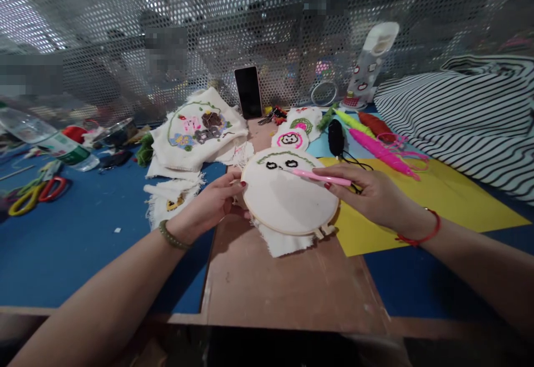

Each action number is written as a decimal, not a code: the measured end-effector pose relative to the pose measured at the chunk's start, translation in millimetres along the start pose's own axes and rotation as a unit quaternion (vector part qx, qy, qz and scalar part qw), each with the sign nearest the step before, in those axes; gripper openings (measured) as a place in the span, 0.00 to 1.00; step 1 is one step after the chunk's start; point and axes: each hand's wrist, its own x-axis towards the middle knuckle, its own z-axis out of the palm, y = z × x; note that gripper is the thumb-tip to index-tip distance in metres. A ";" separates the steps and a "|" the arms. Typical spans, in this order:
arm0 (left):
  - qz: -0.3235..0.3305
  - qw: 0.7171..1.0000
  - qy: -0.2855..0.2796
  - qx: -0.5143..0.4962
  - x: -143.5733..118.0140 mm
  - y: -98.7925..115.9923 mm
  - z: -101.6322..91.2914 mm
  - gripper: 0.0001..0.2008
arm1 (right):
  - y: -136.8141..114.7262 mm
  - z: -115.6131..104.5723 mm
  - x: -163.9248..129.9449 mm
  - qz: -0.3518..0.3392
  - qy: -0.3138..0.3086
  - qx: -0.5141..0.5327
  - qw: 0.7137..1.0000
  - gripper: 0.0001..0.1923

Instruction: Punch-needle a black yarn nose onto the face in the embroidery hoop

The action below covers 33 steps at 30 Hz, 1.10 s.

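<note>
My left hand (223, 197) grips the left rim of a round wooden embroidery hoop (291, 203), thumb on top and fingers underneath. White cloth is stretched in the hoop, with two black looped rings and a green stitched arc near its far edge. The hoop's screw clamp points toward me, at lower right. Pinched in my right hand (367, 192) is a pink punch needle (323, 178), lying nearly flat above the cloth. Its metal tip is at the cloth between the black rings. A black yarn bundle (336, 138) lies beyond my right hand, its strand trailing toward that hand.
Finished embroidered cloths (200, 133) lie at the back left. A phone (248, 92) leans against the perforated metal screen. Scissors (39, 189) and a plastic bottle (50, 139) are on the left. Pink yarn (381, 153), yellow paper (450, 194) and a striped bag (463, 117) occupy the right.
</note>
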 end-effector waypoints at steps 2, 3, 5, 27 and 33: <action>0.002 1.000 -0.001 0.003 0.2 0.0 -0.2 0.13 | 0.2 0.0 -0.2 0.002 -0.004 -0.001 1.000 0.15; 0.003 1.000 -0.002 0.003 0.3 -0.1 -0.3 0.13 | 0.3 0.3 -0.3 0.004 -0.003 0.000 1.000 0.15; 0.002 1.000 -0.003 0.001 0.5 -0.4 -0.8 0.14 | 0.6 1.0 -0.5 0.012 0.002 0.005 1.000 0.14; 0.005 1.000 0.003 0.018 2.0 -2.6 -3.7 0.16 | 0.3 0.5 -0.5 0.041 -0.041 -0.013 0.998 0.17; 0.002 1.000 0.014 0.026 1.9 -1.3 -1.2 0.18 | -5.5 0.0 -0.1 0.065 -0.060 0.018 0.996 0.15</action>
